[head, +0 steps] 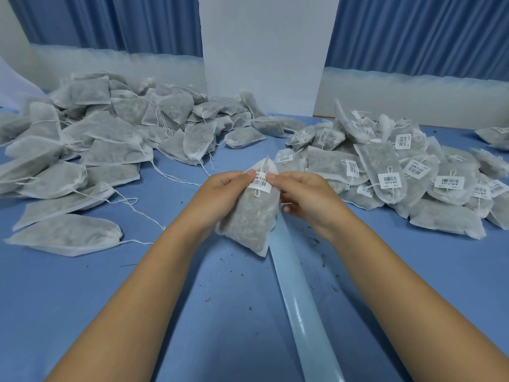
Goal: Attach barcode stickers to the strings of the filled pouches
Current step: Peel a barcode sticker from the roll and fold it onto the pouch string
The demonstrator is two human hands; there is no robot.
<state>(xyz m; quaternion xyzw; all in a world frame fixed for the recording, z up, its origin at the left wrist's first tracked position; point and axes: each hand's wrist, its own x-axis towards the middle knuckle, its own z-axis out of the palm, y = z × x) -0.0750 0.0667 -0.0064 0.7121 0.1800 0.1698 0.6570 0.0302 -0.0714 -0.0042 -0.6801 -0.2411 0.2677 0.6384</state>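
Nearest: a glossy liner strip (300,299) runs up the blue table (165,326) and ends under the filled pouch (248,219). No stickers show on its visible length, so I judge it spent backing. Loose crumbs lie beside it.

The filled pouch is held with its neck end away from the person. Whether its lower corner touches the strip cannot be told. The left hand (220,194) grips the pouch's left side and the right hand (308,197) wraps its right side, fingers curled behind. Both thumbs pinch the barcode sticker (260,183) from opposite edges, probably pressing it shut over the string (257,192), whose loop hangs out below the sticker. Judgement: the sticker is on and being firmed, so this pouch is nearly done.

Left of and beyond the pouch: a heap of unlabelled pouches (104,139) with bare strings trailing, the supply. Right of and beyond it: a heap of labelled pouches (399,175), the finished side, near the right hand for the drop.

Farthest beyond the pouch: a white pillar (264,51) between blue curtains (413,31).
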